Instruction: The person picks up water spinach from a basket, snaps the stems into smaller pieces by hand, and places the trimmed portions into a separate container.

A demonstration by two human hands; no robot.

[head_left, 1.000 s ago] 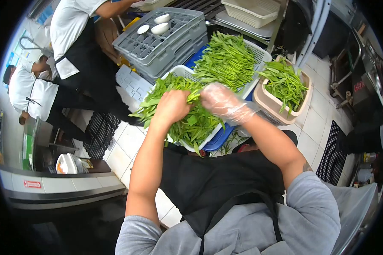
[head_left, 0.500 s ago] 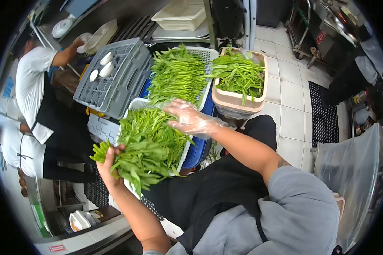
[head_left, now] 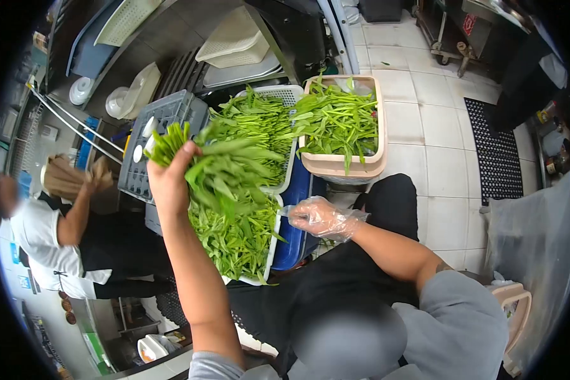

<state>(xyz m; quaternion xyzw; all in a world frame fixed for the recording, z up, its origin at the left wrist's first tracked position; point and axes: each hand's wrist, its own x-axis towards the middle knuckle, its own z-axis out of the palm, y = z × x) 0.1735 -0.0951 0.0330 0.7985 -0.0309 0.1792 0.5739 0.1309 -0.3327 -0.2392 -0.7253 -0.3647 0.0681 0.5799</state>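
Gripping a bunch of greens in your bare left hand, you hold it lifted above the near white basket. Your gloved right hand hangs loosely curled at that basket's edge, seemingly empty. Two farther baskets already hold greens; the near one is well filled, so plenty looks left. Stems long, leaves fresh.

The bare left hand grips a bunch of long green leafy stems, lifted above the white slotted plastic basket heaped with the same greens. The right hand, in a clear plastic glove, hovers loosely curled just beside that basket's rim. Behind stand a second white basket and a beige plastic tub, both holding greens. A grey dish rack sits to the left.
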